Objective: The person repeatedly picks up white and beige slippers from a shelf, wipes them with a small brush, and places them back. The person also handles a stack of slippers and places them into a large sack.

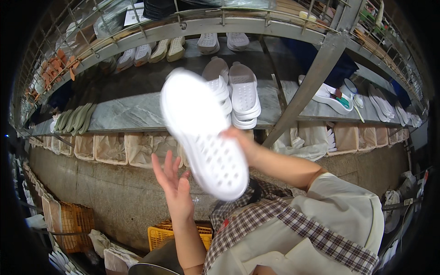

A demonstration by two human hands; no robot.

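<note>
The person stood at a grey, stone-patterned worktop [137, 112], and the right hand [243, 144] had a firm grip on a white shoe sole [206, 137], closed on its right edge around the middle. The sole was up in the air in front of the worktop's near edge, slanted, with one end up to the left and the other down toward the checked apron [256, 220]. Its lower half was dotted with small hollows, while the upper half glared bright and smooth. The left hand [176, 183] was on the other side, its grip open, fingers spread and pointing up, just beside the sole's left edge; the sole was blurred, so I couldn't be sure whether a fingertip touched it.

Behind the raised sole, two stacks of white soles [245, 94] sat side by side on the worktop, the left one partly covered from view. Farther back stood a cream pair [167, 49] and a white pair [223, 41]. Olive-green soles [75, 118] lay in a row at the left, and past the slanting metal post [311, 87], another white sole [333, 99] rested at the right. Paper-lined bins [110, 149] ran beneath, and a yellow crate [178, 236] stood low by the left forearm.
</note>
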